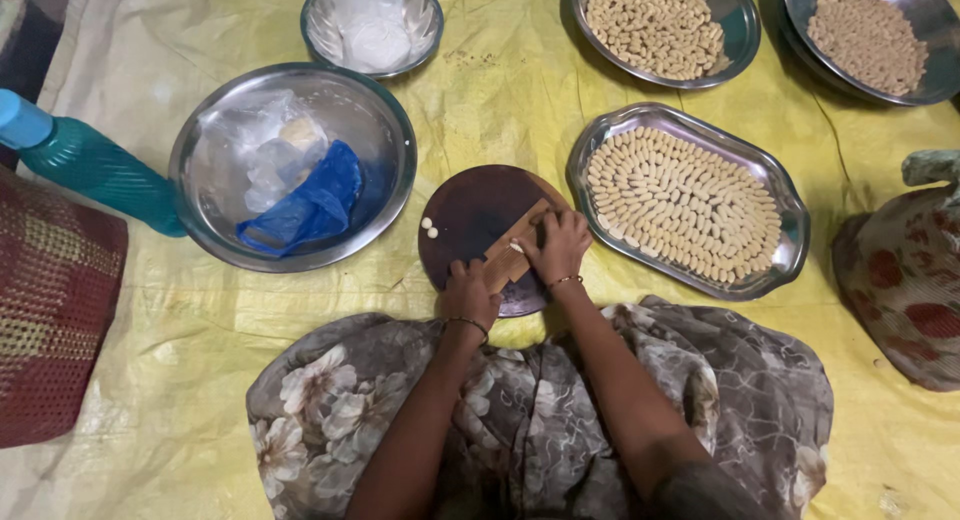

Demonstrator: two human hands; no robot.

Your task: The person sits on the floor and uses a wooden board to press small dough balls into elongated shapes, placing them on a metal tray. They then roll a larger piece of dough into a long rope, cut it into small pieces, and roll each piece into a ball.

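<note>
- At centre frame, a round dark board (470,215) lies on a yellow sheet (500,110), and a small ridged wooden block (512,252) rests aslant on the board's lower right part.
- The left hand (468,292) sits at the block's lower end with fingers curled around it, steadying it.
- The right hand (558,244) lies over the block's upper end, fingers bent and pressing down; a pale bit of dough seems to show at its fingertips, though it is too small to tell for sure.
- Two small dough balls (429,227) wait on the left part of the board, apart from both hands.
- Just right of the board, an oval steel tray (600,130) holds neat rows of shaped pale pieces and is nearly full.
- At upper right, two round plates (745,20) carry heaps of the same pieces.
- Left of the board, a big steel bowl (200,140) holds plastic bags, one blue; above it a smaller bowl (320,20) holds something white.
- A teal bottle (90,165) lies at far left.
- Judged from this, the step in hand is rolling a dough piece over the ridges; the next move calls for lifting the shaped piece off to the tray and picking up a ball from the board.
</note>
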